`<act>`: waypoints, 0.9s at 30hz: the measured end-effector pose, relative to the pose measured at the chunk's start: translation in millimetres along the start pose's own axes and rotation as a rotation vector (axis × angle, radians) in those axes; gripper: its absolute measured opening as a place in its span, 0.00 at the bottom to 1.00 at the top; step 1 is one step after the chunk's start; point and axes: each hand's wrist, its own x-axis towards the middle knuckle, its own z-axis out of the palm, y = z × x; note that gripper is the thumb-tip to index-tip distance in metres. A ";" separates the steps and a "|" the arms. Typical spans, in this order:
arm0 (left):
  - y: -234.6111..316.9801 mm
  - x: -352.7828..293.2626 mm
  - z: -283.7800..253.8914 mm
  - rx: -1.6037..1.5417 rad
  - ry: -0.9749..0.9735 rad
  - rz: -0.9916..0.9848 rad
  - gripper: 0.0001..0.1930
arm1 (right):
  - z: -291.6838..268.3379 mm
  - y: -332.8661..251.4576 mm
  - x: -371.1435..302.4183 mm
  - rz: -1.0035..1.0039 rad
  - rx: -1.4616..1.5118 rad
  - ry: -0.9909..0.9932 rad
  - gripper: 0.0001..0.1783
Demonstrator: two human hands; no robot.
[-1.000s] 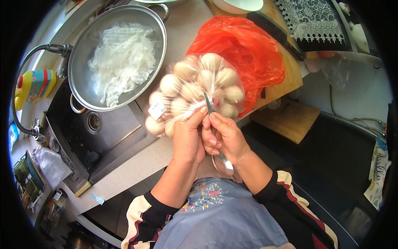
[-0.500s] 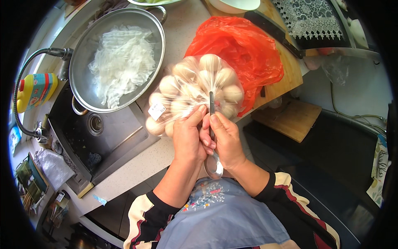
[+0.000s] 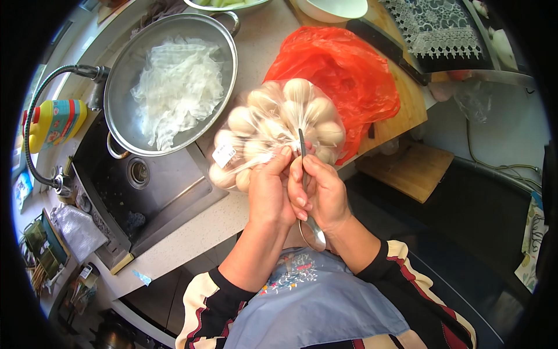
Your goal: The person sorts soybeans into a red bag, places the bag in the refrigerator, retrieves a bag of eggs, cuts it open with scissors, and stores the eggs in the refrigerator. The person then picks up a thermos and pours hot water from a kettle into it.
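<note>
1. Steel sink (image 3: 157, 205): lies left of the hands, beside the pale countertop (image 3: 192, 216).
2. Two-handled steel pan (image 3: 123, 110): sits at the far left, partly over the sink, holding crumpled, thin white sheets (image 3: 180, 87).
3. Red plastic bag (image 3: 343, 75): lies loosely spread on the wooden cutting board (image 3: 410, 110), far and to the right of the hands. A dark, knife-shaped tool (image 3: 381, 43) rests beyond it. Should the red bag be dragged carelessly, it could snag this tool.
4. Clear plastic bag (image 3: 264, 102): located at centre, ahead of the hands, between pan and red bag. It is packed with pale, egg-shaped pieces and its film is stretched tight. Whether the counter carries its weight cannot be told. Judged risk: a sudden tear from strained film, with pieces rolling toward the sink or over the near edge.
5. Left hand (image 3: 272, 189): grasps the bag's gathered film between thumb and fingers. A slack pinch could let the bag slip.
6. Right hand (image 3: 325, 192): closed around the spoon's handle.
7. Metal spoon (image 3: 314, 232): bowl toward the apron, handle tip at the gathered film; piercing cannot be confirmed. Excess force could jab a piece or the left fingers.
8. White label (image 3: 223, 155): on the bag's left side.
</note>
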 end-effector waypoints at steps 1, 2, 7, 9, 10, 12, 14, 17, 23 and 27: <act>2.3 -3.4 3.8 0.023 0.007 -0.003 0.13 | 0.8 -2.1 -0.9 0.022 -0.042 0.012 0.16; 3.6 -5.5 5.8 0.045 0.014 -0.006 0.14 | 2.2 -4.4 -2.0 0.043 -0.083 0.024 0.16; 7.9 -2.7 -11.5 0.141 -0.159 -0.106 0.19 | 4.8 -8.6 -5.7 0.069 -0.138 0.057 0.17; 4.1 -0.9 -9.7 0.123 -0.114 -0.068 0.18 | 5.3 -9.5 -7.8 0.062 -0.142 0.073 0.17; -1.5 -0.7 -0.6 0.066 -0.022 -0.006 0.15 | 7.2 -11.1 -10.4 0.015 -0.255 0.083 0.16; -2.4 -3.8 6.7 0.050 0.045 0.085 0.11 | 13.7 -21.8 -20.3 -0.082 -0.481 0.102 0.16; -0.4 -9.5 9.2 0.135 -0.005 0.140 0.10 | 8.9 -38.9 -17.2 -0.330 -0.847 0.194 0.10; -4.2 -1.6 0.4 0.223 -0.003 0.187 0.10 | -9.6 -49.4 5.4 -0.468 -1.208 0.267 0.04; 6.2 -14.6 4.1 0.293 -0.076 0.101 0.10 | -15.4 -43.1 28.0 -0.498 -1.248 0.189 0.07; 23.4 -34.2 9.4 0.417 -0.059 -0.051 0.10 | -12.8 -46.2 35.8 -0.431 -1.242 0.127 0.09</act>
